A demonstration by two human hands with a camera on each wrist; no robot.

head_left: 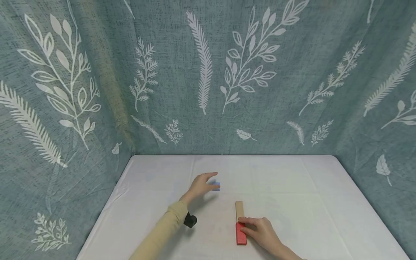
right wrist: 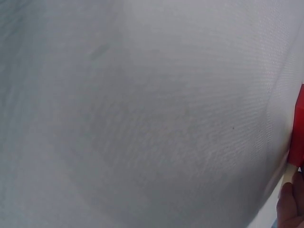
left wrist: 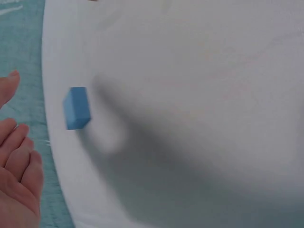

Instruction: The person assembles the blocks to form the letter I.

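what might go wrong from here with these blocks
The left hand is open beside the blue block, so a careless closing might push the block away.

The right hand is at the end-to-end meeting of the red block and wooden block, so a slight twist there might knock the two out of line.

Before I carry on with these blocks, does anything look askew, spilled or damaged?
Nothing stands out. The red block and wooden block lie roughly in line at the right hand; the blue block sits apart, near the left hand. No spill or damage shows, and the white cloth has only light creases.
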